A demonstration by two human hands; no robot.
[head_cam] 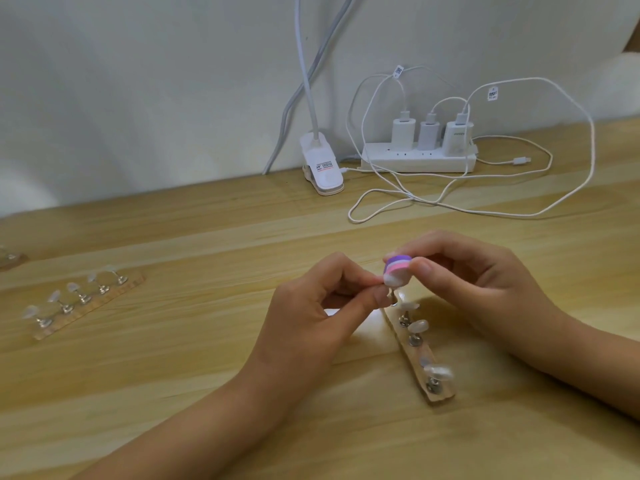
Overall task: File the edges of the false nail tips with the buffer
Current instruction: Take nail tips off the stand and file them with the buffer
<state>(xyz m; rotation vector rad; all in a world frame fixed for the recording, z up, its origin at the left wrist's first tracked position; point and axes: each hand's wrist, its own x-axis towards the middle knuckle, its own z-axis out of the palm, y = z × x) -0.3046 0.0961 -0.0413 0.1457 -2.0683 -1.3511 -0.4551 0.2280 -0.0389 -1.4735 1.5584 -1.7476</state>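
Right hand [485, 289] grip pinches buffer [397, 270], purple-pink-white block, above far end of wooden holder [440, 396] on table [207, 237]; left hand [311, 313] grip pinches nail tip atop metal stem [393, 300] just under buffer; tip itself hidden by fingertips and buffer, contact unclear; other tips [418, 325] on holder blurred; second holder [83, 306] well apart at left; third holder [10, 261] cut off by frame edge.

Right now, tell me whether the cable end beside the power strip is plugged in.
Unplugged: the connector lies bare on the table, right of the power strip, attached to nothing.
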